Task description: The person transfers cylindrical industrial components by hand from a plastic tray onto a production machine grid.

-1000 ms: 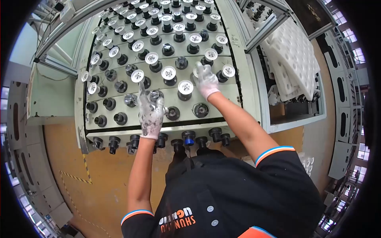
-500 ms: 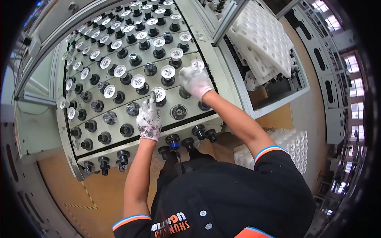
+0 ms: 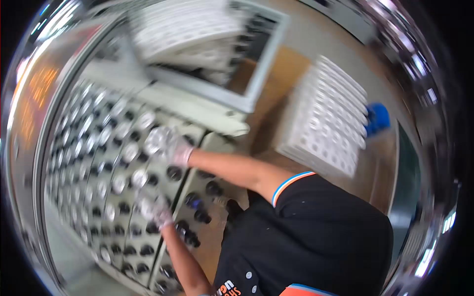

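Observation:
My right hand [image 3: 177, 148], in a whitish glove, reaches over the near part of a pale machine bed [image 3: 170, 185]. Its fingers are at a white round-topped piece [image 3: 155, 140]. Lower down, my left hand [image 3: 159, 212], in a stained whitish glove, is close to another white round-topped piece [image 3: 145, 201]. Motion smears the fingers of both hands, and I cannot tell whether either one grips a piece. Rows of similar white round-topped pieces [image 3: 139, 177] stand on black round holders [image 3: 174, 172] around them.
Several black knob-like fittings [image 3: 193, 200] line the bed's near edge. Stacked white trays with holes [image 3: 323, 121] stand on the right, beside a blue object [image 3: 377, 118]. More white trays [image 3: 190, 27] rest in a metal frame [image 3: 266, 54] at the back.
My view has swung to the right, so the bed now lies farther left and the tray stack shows fully. Both hands appear farther left in view, and the picture is more blurred.

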